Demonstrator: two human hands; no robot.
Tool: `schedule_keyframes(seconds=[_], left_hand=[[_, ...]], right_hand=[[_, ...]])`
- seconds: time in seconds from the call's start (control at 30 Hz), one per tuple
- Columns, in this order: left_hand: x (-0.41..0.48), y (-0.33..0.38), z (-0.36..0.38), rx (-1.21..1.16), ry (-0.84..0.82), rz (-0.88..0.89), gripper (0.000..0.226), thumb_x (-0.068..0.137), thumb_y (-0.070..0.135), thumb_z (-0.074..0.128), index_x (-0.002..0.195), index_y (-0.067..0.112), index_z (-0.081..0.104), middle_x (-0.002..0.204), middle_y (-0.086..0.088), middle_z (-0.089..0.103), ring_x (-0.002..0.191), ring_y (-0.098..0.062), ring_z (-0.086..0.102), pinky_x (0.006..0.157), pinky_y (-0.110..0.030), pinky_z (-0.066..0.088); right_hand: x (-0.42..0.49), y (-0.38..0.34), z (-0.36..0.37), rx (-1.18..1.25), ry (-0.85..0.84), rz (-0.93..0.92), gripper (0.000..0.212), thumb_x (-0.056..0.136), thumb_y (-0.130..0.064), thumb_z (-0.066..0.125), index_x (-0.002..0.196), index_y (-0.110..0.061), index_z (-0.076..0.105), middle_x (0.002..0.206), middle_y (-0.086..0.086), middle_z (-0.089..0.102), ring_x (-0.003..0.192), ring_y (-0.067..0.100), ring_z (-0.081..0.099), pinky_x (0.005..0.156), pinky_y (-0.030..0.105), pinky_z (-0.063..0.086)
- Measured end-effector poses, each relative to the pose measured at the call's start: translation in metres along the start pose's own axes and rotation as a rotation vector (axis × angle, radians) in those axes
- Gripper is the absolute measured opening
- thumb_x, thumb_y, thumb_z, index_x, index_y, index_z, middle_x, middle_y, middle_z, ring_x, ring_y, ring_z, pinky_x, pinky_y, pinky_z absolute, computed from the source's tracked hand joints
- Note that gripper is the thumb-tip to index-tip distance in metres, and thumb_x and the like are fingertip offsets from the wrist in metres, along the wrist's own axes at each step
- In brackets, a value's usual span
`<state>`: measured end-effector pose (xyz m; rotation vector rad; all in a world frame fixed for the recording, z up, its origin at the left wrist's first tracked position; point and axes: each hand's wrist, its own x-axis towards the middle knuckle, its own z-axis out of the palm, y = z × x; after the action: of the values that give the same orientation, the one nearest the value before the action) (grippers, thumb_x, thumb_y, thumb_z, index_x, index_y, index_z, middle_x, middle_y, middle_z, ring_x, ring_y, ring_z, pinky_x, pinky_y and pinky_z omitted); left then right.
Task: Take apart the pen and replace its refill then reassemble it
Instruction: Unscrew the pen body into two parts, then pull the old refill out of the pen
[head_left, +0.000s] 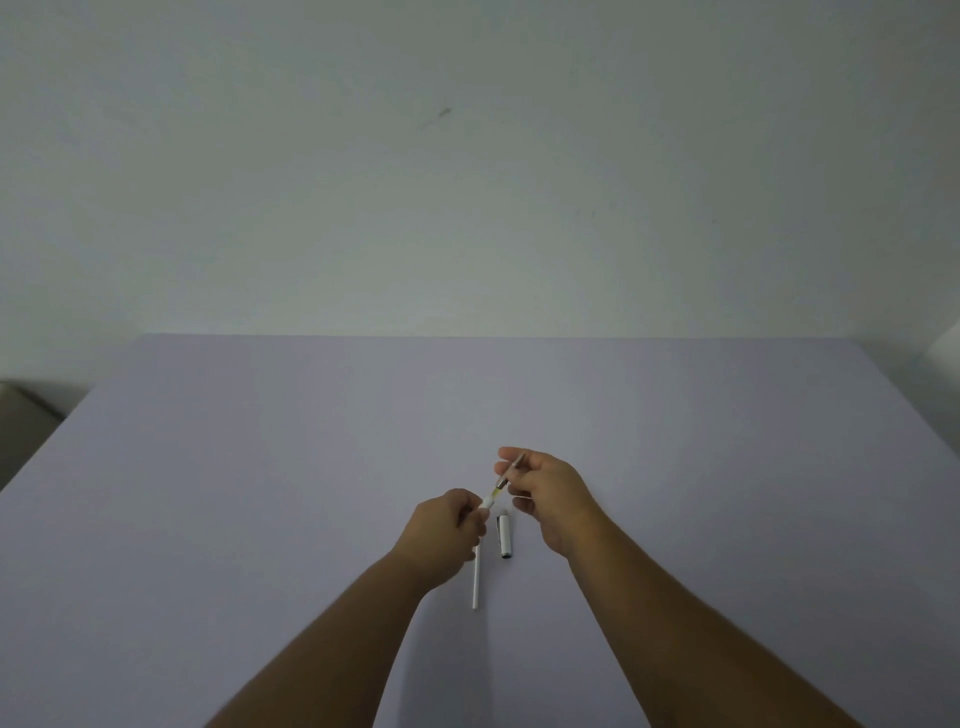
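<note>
2 hands busy | left hand (445, 525) grips barrel (476, 577) | right hand (545, 488) pinches refill (508, 474)

Plain indoor room, type unclear: could be a home or office corner, nothing labels it. Evidence: large flat table (260, 467) with a pale lavender top fills the near half of the view; a bare off-white wall (467, 182) runs right behind its far edge, with a few faint scuff marks. Far left, beside the table edge, a dim grey-brown object (23, 415), too dark to identify. Far right, a lighter wall section (948, 340) meets the table corner. Lighting is dim and even.
</note>
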<state>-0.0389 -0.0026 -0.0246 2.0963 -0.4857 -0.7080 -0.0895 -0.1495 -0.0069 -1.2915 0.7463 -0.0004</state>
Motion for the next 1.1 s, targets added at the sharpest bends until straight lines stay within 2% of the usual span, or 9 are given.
schedule_keyframes(seconds=[0.13,0.27,0.47,0.53,0.6,0.7,0.77,0.9,1.1], left_hand=[[-0.002,0.003,0.000,-0.067,-0.021,-0.011,0.011,0.095,0.020,0.046,0.101,0.024,0.055,0.080,0.000,0.064,0.069,-0.010,0.060,0.059,-0.017,0.055],[-0.003,0.007,0.002,-0.117,-0.060,-0.024,0.021,0.095,0.018,0.042,0.105,0.032,0.054,0.082,-0.003,0.063,0.069,-0.013,0.061,0.060,-0.018,0.057],[0.000,0.001,0.006,-0.123,-0.055,-0.061,0.019,0.094,0.018,0.043,0.100,0.031,0.055,0.081,-0.004,0.061,0.067,-0.014,0.059,0.059,-0.021,0.057],[0.002,-0.004,0.008,-0.130,-0.044,-0.083,0.017,0.094,0.019,0.043,0.101,0.029,0.055,0.081,-0.003,0.060,0.067,-0.014,0.059,0.059,-0.022,0.057],[0.002,-0.009,0.011,-0.143,-0.037,-0.098,0.016,0.094,0.020,0.043,0.101,0.028,0.055,0.080,-0.003,0.059,0.065,-0.013,0.059,0.054,-0.019,0.055],[0.004,-0.013,0.015,-0.149,-0.025,-0.111,0.015,0.094,0.021,0.043,0.102,0.028,0.054,0.080,-0.003,0.059,0.063,-0.012,0.058,0.051,-0.016,0.052],[0.006,-0.015,0.018,-0.144,-0.023,-0.119,0.015,0.094,0.021,0.044,0.102,0.028,0.054,0.078,-0.003,0.059,0.063,-0.013,0.058,0.053,-0.017,0.054],[0.007,-0.020,0.022,-0.111,-0.028,-0.128,0.015,0.095,0.021,0.044,0.103,0.029,0.054,0.077,-0.002,0.060,0.065,-0.014,0.059,0.057,-0.020,0.055],[0.008,-0.020,0.024,-0.105,-0.029,-0.139,0.015,0.094,0.020,0.044,0.103,0.029,0.054,0.077,-0.002,0.059,0.066,-0.016,0.059,0.060,-0.023,0.056]], right_hand=[[0.000,-0.002,-0.005,-0.073,-0.035,-0.033,0.026,0.092,-0.005,0.051,0.105,-0.022,0.065,0.092,-0.007,0.073,0.079,0.011,0.058,0.071,0.024,0.047],[0.002,-0.002,-0.006,-0.056,-0.004,-0.045,0.018,0.089,-0.010,0.060,0.094,-0.026,0.066,0.091,-0.006,0.073,0.080,0.011,0.059,0.069,0.024,0.048],[0.021,-0.001,-0.014,0.164,0.283,-0.077,0.011,0.084,-0.009,0.067,0.089,-0.019,0.065,0.076,0.000,0.067,0.069,0.011,0.059,0.069,0.024,0.052],[0.027,0.011,-0.019,0.055,0.283,-0.020,0.012,0.084,-0.005,0.064,0.087,-0.016,0.065,0.071,0.003,0.066,0.063,0.015,0.059,0.070,0.028,0.052],[0.029,0.030,-0.022,-0.187,0.232,0.047,0.012,0.082,-0.004,0.062,0.079,-0.015,0.066,0.071,0.007,0.066,0.063,0.021,0.058,0.070,0.034,0.051],[0.032,0.057,-0.023,-0.768,0.156,0.023,0.011,0.080,-0.006,0.061,0.084,-0.007,0.071,0.085,0.013,0.071,0.080,0.028,0.066,0.078,0.033,0.054],[0.032,0.070,-0.023,-0.959,0.151,-0.026,0.017,0.081,-0.007,0.057,0.093,-0.005,0.069,0.097,0.013,0.072,0.094,0.029,0.066,0.081,0.031,0.051],[0.034,0.082,-0.023,-1.000,0.169,-0.055,0.017,0.084,-0.013,0.058,0.099,-0.009,0.065,0.105,0.010,0.069,0.098,0.026,0.062,0.082,0.028,0.047],[0.033,0.083,-0.025,-0.917,0.175,-0.066,0.018,0.084,-0.014,0.062,0.100,-0.006,0.065,0.104,0.014,0.068,0.098,0.028,0.062,0.087,0.035,0.052]])
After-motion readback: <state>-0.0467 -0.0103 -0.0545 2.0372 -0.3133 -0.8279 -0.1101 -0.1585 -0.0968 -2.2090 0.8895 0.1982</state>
